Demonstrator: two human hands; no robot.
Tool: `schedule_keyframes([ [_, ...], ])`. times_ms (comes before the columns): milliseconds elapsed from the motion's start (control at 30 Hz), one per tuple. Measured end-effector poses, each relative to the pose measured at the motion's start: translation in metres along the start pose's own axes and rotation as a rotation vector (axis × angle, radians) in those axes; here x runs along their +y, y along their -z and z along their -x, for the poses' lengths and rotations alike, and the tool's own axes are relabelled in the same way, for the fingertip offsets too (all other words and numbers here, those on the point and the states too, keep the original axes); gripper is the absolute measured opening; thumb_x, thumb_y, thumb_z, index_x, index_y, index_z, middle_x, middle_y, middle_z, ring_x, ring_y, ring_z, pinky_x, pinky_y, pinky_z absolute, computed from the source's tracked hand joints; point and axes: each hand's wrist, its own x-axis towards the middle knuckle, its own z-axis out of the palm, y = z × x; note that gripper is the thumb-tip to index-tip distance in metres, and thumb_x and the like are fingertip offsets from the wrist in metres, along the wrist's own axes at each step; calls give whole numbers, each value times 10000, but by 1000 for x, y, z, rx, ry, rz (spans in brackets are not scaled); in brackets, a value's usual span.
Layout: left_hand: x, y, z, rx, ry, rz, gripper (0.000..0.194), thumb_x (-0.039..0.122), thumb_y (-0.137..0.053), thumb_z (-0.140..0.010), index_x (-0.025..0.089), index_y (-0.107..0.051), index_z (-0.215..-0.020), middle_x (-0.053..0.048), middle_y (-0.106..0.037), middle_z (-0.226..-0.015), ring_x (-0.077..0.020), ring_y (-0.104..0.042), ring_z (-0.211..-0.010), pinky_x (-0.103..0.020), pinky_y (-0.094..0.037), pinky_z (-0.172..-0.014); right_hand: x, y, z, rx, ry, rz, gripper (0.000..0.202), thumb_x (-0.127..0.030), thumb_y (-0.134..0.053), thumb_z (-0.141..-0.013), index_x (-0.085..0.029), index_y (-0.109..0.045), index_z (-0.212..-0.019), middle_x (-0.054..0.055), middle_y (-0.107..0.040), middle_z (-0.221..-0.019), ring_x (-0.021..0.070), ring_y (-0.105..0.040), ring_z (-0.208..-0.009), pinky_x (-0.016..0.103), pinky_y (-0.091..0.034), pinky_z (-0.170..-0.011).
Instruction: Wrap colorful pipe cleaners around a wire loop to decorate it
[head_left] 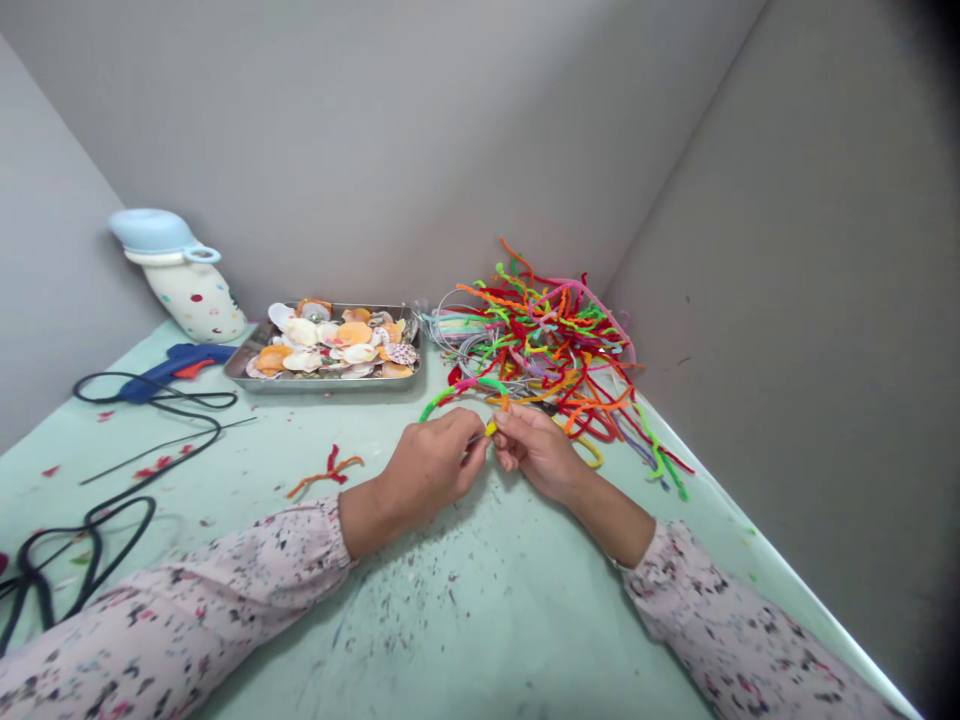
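Observation:
Both hands meet over the middle of the table. My left hand has its fingers closed on a ring wrapped in pipe cleaners, with green, pink and orange stretches curving up beyond the fingers. My right hand pinches the ring's right side, near an orange part. Between the two sets of fingertips shows a small yellow pipe cleaner piece. The lower part of the ring is mostly hidden by my hands.
A tangled pile of coloured pipe cleaners lies behind my right hand. Farther left are a metal tray of shells, a blue glue gun, a bottle and a black cord. Red and orange scraps lie beside my left hand.

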Motion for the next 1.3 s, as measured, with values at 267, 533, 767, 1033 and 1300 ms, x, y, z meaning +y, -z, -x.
schedule_keyframes([
  [267, -2, 0, -1, 12, -75, -90, 114, 184, -446, -846, 168, -521, -761, -1, -572, -694, -110, -507, -611, -231, -355, -576, 0, -1, 0, -6, -9, 19, 258, -390, -602, -815, -171, -543, -693, -38, -528, -536, 71, -492, -423, 185, -364, -425],
  [533, -2, 0, -3, 104, -177, -242, 152, 144, -450, -829, 171, -515, -695, 17, -548, -627, -102, -505, -552, -230, -333, -523, 1, -1, 1, -18, -8, 32, 272, -398, -595, -820, -167, -535, -688, -41, -525, -541, 70, -502, -429, 182, -364, -429],
  [767, -2, 2, -4, 115, -218, -290, 178, 150, -435, -848, 167, -513, -690, 15, -546, -619, -99, -507, -553, -231, -320, -512, 1, -1, 1, -20, -14, 23, 264, -393, -596, -819, -170, -533, -692, -40, -524, -547, 73, -505, -433, 185, -360, -430],
  [1033, -5, 3, -4, 100, -288, -340, 181, 147, -418, -865, 165, -517, -715, 12, -536, -624, -105, -485, -544, -247, -275, -486, 1, -1, 1, -27, -22, 28, 274, -399, -601, -809, -166, -536, -681, -35, -521, -542, 76, -502, -430, 188, -372, -424],
  [1300, -4, 2, -4, 123, -244, -317, 181, 145, -419, -863, 163, -527, -718, 9, -555, -631, -102, -513, -577, -234, -317, -525, 0, 0, 0, -12, -35, -61, 235, -351, -624, -799, -162, -537, -689, -45, -522, -563, 64, -514, -426, 176, -366, -412],
])
